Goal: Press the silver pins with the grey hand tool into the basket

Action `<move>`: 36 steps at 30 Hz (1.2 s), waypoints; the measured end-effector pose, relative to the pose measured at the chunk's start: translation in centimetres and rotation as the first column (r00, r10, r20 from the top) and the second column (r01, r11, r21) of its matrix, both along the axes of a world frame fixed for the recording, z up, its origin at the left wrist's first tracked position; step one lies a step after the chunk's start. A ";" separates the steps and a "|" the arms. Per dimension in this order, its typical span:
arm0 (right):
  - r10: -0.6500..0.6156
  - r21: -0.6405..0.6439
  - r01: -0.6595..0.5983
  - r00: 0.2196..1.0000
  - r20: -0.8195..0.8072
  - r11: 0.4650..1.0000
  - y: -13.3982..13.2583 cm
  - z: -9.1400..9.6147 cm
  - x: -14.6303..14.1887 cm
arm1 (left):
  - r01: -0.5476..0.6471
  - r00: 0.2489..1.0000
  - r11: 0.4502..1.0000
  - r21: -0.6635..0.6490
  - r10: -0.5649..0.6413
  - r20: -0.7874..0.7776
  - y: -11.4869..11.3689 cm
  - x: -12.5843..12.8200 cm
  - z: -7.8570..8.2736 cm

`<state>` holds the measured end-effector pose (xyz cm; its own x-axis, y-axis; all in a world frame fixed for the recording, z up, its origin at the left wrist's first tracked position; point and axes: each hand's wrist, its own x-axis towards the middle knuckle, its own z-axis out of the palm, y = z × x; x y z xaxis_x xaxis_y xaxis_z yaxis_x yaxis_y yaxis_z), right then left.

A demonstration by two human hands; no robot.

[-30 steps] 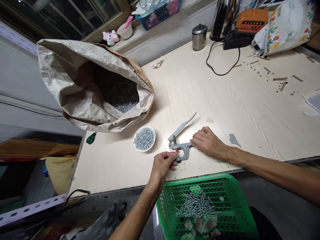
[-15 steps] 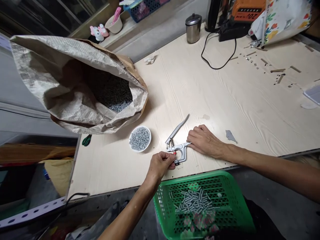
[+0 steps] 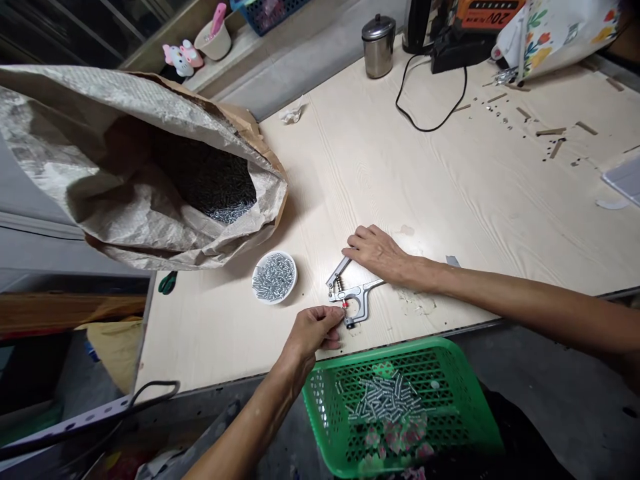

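Note:
Silver snap-fastener pliers [image 3: 359,300] lie on the table with their handles spread, a spring and a red tip showing near the jaws. My right hand [image 3: 377,253] is closed over the upper handle. At the jaw opening, my left hand [image 3: 315,327] pinches with thumb and forefinger; whatever is between them is too small or hidden. A white bowl [image 3: 289,298] full of small shiny metal pieces stands left of the pliers. Below the table edge, a green basket [image 3: 435,343] holds many small ribbed metal pieces.
A large open sack [image 3: 135,230] with dark metal pieces inside fills the left side. Green-handled scissors [image 3: 167,283] lie near the left edge. Further back are a metal canister [image 3: 379,53], a black cable [image 3: 410,123], a flowered bag [image 3: 565,40] and scattered scraps.
My right hand has moved up and left from the lower handle to the upper one. My left hand stays pinched by the jaws. The whole view has shifted slightly.

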<state>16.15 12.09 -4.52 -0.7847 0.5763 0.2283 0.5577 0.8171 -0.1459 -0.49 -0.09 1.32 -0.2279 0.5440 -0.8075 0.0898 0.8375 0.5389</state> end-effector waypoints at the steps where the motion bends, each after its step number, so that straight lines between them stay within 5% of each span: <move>1: 0.000 -0.008 0.000 1.000 -0.012 1.000 0.1 -0.3 0.0 | 0.019 1.000 0.999 -0.025 -0.019 -0.001 0.1 -0.1 -0.1; 9: -0.071 -0.061 0.065 0.992 -0.101 0.996 -0.9 0.1 0.5 | 0.015 1.000 0.995 -0.101 -0.015 -0.004 0.6 0.1 0.0; 13: 0.028 -0.137 -0.047 0.990 -0.139 0.990 -2.4 0.9 1.8 | 0.006 1.000 0.993 -0.117 -0.003 0.020 0.8 0.2 0.2; 17: -0.007 -0.100 -0.010 0.986 -0.166 0.995 -2.1 1.0 3.1 | 0.044 0.997 0.997 0.056 -0.040 -0.070 -0.3 1.0 0.3; 19: -0.041 -0.062 0.034 0.992 -0.119 0.998 -1.1 0.8 3.1 | 0.158 0.968 0.959 0.235 -0.104 -0.229 -1.5 1.8 0.2; 22: 0.013 -0.047 -0.014 1.000 -0.028 0.999 0.8 0.6 2.3 | 0.395 0.880 0.815 0.424 -0.203 -0.429 -3.7 2.9 -0.5; 24: 0.085 -0.048 -0.085 0.996 0.004 0.995 2.0 0.4 1.5 | 0.481 0.846 0.744 0.463 -0.254 -0.469 -5.0 3.3 -1.3; 28: 0.163 -0.051 -0.163 0.987 -0.004 0.985 3.7 -0.1 0.1 | 0.543 0.814 0.707 0.453 -0.309 -0.492 -5.8 3.2 -2.2; 31: 0.137 -0.054 -0.137 0.991 -0.008 0.989 3.9 -0.3 -0.2 | 0.465 0.864 0.758 0.458 -0.276 -0.420 -4.8 2.7 -1.8; 36: 0.039 -0.020 -0.041 0.994 -0.097 0.999 1.7 0.9 1.0 | 0.027 0.989 0.936 0.352 0.025 -0.143 -2.7 1.5 -0.8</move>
<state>17.14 13.79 -3.61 -0.7821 0.5505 0.2920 0.5070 0.8346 -0.2155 0.98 -2.80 0.49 -0.3262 0.7875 -0.5229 0.1883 0.5962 0.7805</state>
